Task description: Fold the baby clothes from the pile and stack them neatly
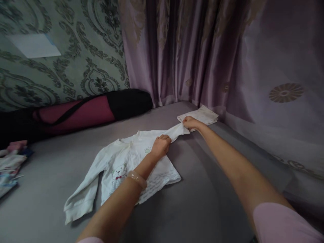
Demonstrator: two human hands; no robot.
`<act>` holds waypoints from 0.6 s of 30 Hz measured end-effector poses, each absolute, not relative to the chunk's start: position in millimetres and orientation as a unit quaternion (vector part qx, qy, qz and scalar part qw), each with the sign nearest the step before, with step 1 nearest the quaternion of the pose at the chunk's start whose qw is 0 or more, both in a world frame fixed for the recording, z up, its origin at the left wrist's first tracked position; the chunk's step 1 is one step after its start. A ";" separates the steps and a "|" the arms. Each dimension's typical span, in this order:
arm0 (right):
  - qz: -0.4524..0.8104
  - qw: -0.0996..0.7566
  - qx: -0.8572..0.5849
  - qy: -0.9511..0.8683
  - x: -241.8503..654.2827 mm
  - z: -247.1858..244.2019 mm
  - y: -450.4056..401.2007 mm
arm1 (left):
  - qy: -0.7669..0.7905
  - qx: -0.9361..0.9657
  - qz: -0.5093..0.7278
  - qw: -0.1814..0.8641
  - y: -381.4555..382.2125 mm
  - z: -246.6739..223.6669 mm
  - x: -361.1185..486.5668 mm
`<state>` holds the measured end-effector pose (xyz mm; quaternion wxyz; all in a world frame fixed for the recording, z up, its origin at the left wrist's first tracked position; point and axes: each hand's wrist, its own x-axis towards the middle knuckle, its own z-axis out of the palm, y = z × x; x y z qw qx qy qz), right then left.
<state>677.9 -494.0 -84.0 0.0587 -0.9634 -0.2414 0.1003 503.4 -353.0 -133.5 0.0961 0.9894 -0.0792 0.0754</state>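
A small white long-sleeved shirt (138, 162) with a bear print lies spread on the grey bed sheet (202, 202). My right hand (191, 123) is closed on the cuff of its right-hand sleeve, which is stretched outward. Near that sleeve's armpit, my left hand (162, 145) rests on the shirt with fingers curled and pressed together, gripping the fabric. A pale bangle (137, 179) circles my left wrist. The other sleeve lies loosely toward the lower left. Just behind my right hand sits a folded whitish cloth (202, 114).
Along the patterned wall lies a long black and maroon bag (78, 113) with a strap. A pile of mixed clothes (11, 168) is at the left edge. Purple curtains (182, 50) hang behind and to the right of the bed.
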 end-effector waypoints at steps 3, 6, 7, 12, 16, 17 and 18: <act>0.108 0.067 -0.965 -0.230 679.9 -85.3 -490.9 | -0.093 0.985 0.086 0.114 -351.4 -133.9 501.9; 0.100 0.059 -0.966 -0.232 680.3 -86.0 -494.4 | -0.099 0.983 0.079 0.134 -349.9 -135.3 503.2; 0.091 0.054 -0.966 -0.235 679.6 -86.7 -496.7 | -0.098 0.982 0.073 0.141 -349.4 -135.6 503.6; 0.031 0.002 -0.968 -0.251 666.3 -97.4 -505.5 | -0.107 0.983 0.047 0.144 -350.1 -130.3 505.5; -0.028 -0.088 -0.959 -0.268 654.2 -108.8 -510.1 | -0.057 0.986 0.062 0.144 -348.6 -120.9 512.8; -0.036 -0.097 -0.956 -0.276 652.4 -111.1 -512.2 | -0.036 0.986 0.076 0.143 -345.9 -119.5 515.5; -0.044 -0.101 -0.952 -0.285 651.1 -113.3 -514.8 | -0.015 0.986 0.089 0.141 -342.0 -119.1 518.0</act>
